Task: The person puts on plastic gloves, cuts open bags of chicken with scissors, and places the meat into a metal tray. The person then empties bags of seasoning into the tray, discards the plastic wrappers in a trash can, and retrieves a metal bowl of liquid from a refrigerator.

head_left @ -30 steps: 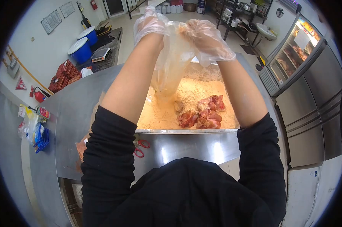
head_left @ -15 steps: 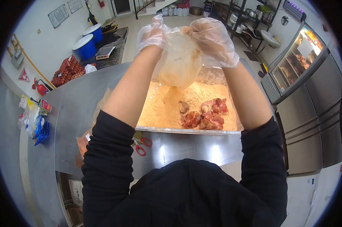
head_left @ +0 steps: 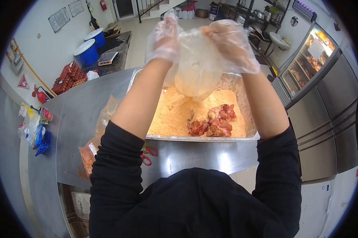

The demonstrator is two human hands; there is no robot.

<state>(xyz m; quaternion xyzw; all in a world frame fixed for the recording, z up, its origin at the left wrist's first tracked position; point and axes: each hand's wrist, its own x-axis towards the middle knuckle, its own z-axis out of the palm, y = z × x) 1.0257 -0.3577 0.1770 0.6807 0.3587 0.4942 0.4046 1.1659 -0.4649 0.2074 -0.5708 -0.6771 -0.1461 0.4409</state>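
Head view. Clear plastic bag (head_left: 197,71) hangs between the hands, over the far middle of a metal tray (head_left: 202,139) on the worktop (head_left: 76,119). Long axis roughly upright, top end up at the fingers, rounded bottom close above pale orange powder (head_left: 167,115); contact with it, cannot tell. Left hand (head_left: 166,41) grasps the bag's upper left edge, right hand (head_left: 228,39) its upper right; both about equally near, both in loose clear gloves. Bag thin, wrinkled, translucent, cloudy with powder inside, faint small marking on its face.

Red raw meat pieces (head_left: 220,126) sit bunched on the powder, near and right of the bag, partly dusted. Red-handled scissors (head_left: 150,151) lie just beyond the tray's near left corner, beside the left sleeve.
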